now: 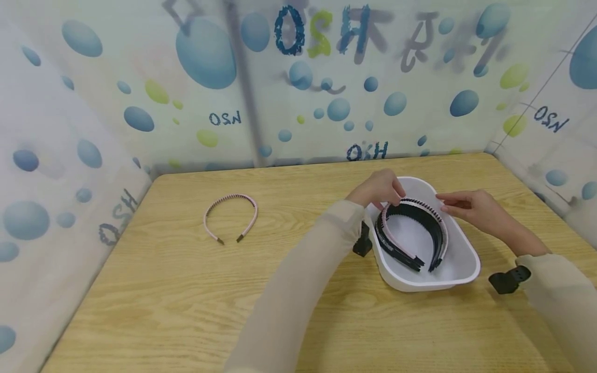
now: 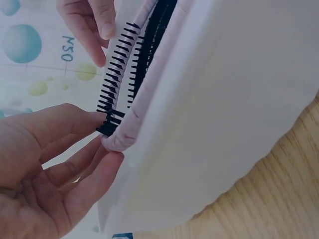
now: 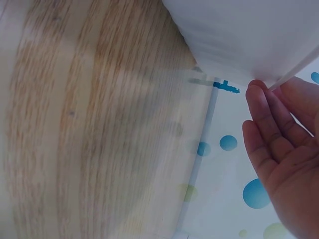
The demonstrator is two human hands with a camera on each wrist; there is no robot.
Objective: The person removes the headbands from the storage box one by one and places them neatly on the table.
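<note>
A white plastic bin (image 1: 459, 261) stands on the right side of the table, with several headbands inside it. Black headbands (image 1: 436, 230) lie nested there with a pink headband (image 2: 130, 128) that has a row of dark teeth along its inner side. My left hand (image 1: 379, 189) reaches over the far left rim and pinches the curved top of that pink headband between thumb and fingers. On the far right side, my right hand (image 1: 475, 210) holds the bin's rim, its fingers (image 3: 259, 107) against the outer wall and the thumb partly hidden behind the edge.
Another pink headband (image 1: 233, 196) lies on the left part of the wooden table (image 1: 154, 290), its dark tips toward me. A patterned backdrop (image 1: 298, 103) with blue and green dots rises behind the table and along its sides.
</note>
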